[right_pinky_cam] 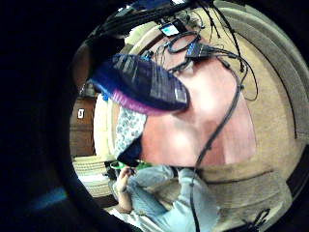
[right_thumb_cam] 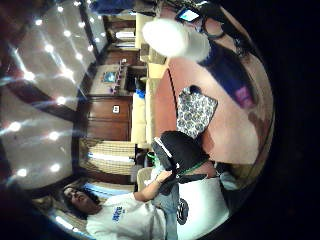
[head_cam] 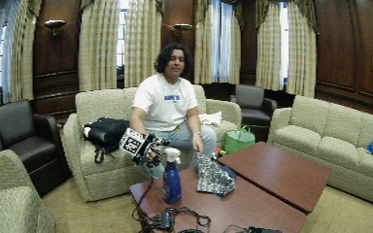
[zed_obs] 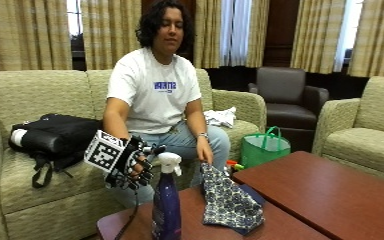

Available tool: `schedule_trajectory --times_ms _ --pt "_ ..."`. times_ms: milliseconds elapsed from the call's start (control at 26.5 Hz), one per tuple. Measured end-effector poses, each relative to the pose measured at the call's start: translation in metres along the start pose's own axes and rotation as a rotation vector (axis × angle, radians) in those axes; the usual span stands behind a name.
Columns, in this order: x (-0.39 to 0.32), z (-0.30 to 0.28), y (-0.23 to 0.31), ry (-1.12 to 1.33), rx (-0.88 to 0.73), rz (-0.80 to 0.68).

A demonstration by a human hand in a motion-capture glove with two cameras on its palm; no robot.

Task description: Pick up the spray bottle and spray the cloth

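Spray bottle (zed_obs: pixel 167 205) stood upright on counter (zed_obs: pixel 325 190) | grip (zed_obs: pixel 133 165) held just beside its white nozzle, fingers relaxed, nothing grasped | patterned cloth (zed_obs: pixel 228 202) lifted at one corner by bare hand (zed_obs: pixel 204 152)

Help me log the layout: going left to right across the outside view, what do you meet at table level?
Black backpack → gloved right hand → spray bottle → patterned cloth, held up by the bare hand → green bag.

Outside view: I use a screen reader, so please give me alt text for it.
A person on a sofa holds their gloved right hand open beside the white head of a blue spray bottle standing on a table, while their bare hand lifts a patterned cloth by one corner.
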State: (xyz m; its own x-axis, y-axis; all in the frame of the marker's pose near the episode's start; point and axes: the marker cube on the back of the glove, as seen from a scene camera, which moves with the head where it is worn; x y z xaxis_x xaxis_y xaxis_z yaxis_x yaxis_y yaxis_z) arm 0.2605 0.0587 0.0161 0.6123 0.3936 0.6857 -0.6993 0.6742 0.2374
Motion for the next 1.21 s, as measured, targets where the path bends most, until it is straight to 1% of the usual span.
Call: schedule_trajectory --times_ms 76,302,642,1209 --pt "0.002 0.005 -0.014 -0.039 0.005 0.003" --pt "0.002 0.027 -0.052 -0.114 -0.068 0.005" --pt "0.001 0.047 -0.08 -0.213 -0.085 -0.049" --pt "-0.025 0.085 -0.119 -0.189 0.002 -0.071"
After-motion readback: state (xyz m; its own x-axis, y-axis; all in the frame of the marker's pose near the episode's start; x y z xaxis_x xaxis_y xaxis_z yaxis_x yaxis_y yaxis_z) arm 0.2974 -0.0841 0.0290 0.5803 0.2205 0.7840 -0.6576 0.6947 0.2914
